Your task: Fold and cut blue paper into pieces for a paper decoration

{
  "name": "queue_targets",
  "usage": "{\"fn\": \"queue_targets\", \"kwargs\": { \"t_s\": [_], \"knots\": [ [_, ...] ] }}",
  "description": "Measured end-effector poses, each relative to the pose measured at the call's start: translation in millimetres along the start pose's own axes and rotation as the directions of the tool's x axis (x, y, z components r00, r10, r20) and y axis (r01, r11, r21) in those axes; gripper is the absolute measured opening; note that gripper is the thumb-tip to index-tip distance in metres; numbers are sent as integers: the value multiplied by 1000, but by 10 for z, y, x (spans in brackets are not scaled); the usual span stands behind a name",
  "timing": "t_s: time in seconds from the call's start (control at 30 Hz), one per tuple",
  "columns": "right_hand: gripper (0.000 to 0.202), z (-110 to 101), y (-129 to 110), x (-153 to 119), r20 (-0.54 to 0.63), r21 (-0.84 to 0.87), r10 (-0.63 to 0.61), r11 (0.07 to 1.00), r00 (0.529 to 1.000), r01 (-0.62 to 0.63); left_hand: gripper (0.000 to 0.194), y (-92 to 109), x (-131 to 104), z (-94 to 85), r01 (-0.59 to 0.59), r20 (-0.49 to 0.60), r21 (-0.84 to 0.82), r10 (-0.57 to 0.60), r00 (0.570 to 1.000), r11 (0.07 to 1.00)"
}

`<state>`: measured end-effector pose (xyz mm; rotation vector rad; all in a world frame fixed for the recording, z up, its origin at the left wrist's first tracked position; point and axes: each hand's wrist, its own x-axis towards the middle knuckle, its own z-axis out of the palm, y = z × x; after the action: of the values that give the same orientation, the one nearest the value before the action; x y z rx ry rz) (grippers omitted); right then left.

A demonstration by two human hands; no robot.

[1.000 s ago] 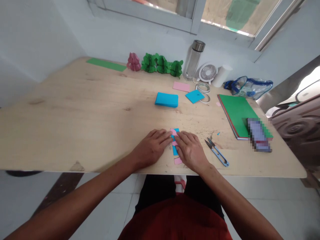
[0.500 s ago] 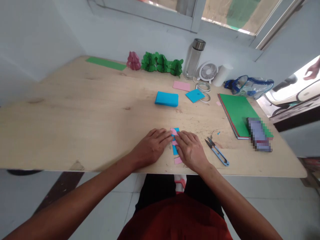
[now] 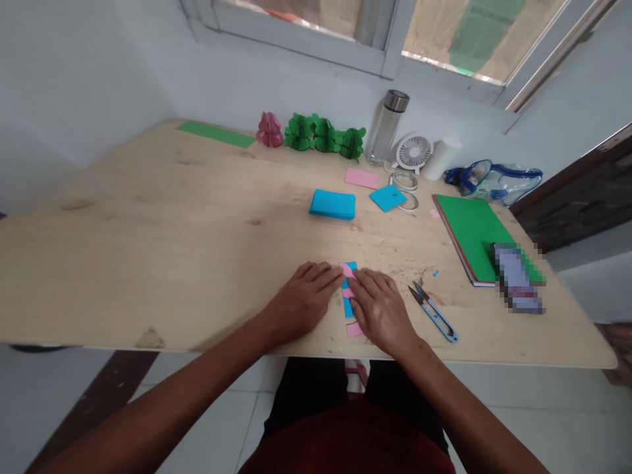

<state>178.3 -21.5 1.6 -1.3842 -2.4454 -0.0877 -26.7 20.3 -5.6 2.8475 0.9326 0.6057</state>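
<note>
A narrow blue strip [image 3: 349,308] with pink paper pieces [image 3: 348,270] on it lies near the table's front edge. My left hand [image 3: 307,297] rests flat at its left side, fingertips touching the upper pink piece. From the right, my right hand [image 3: 384,305] lies over the strip's right edge, its fingers stretched out and pressing on the paper. Part of the strip is hidden under these fingers. Just below the strip, a separate pink piece [image 3: 354,329] sits beside my right palm. Blue thread snips [image 3: 435,313] lie right of my right hand.
Beyond the hands are a blue paper stack [image 3: 332,204], a blue sheet [image 3: 388,197], a pink sheet [image 3: 361,178] and tape rolls [image 3: 405,181]. Green and pink paper shapes [image 3: 323,135], a bottle [image 3: 386,128] and a fan [image 3: 413,152] stand behind. A phone [image 3: 517,276] overlaps a green book [image 3: 476,230].
The whole view has shifted, so the table appears slightly lower. Both hands stay on the strip in nearly the same pose. The person's hand at the far right is out of view.
</note>
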Motion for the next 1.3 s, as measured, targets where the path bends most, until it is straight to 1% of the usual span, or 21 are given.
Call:
{"fn": "queue_targets", "kwargs": {
  "t_s": [0.23,0.4,0.63,0.9,1.3],
  "knots": [
    [36,4,-25,-9,-21,7,13,1000,1000,-13,51,2,-21,16,-1,-1,8,1,1000,1000],
    [35,-4,-36,-3,-24,12,15,1000,1000,-15,49,-4,-34,43,13,-6,21,-13,1000,1000],
    [36,11,-34,-10,-22,6,10,1000,1000,-10,48,1,-47,37,19,-5,16,-19,1000,1000],
    [34,10,-46,2,-36,8,17,1000,999,-16,49,-3,-59,53,14,-42,40,-12,999,999],
    [31,-36,-66,38,-66,38,33,999,997,-31,47,-3,-47,16,0,-41,39,2,999,999]
  ]
}}
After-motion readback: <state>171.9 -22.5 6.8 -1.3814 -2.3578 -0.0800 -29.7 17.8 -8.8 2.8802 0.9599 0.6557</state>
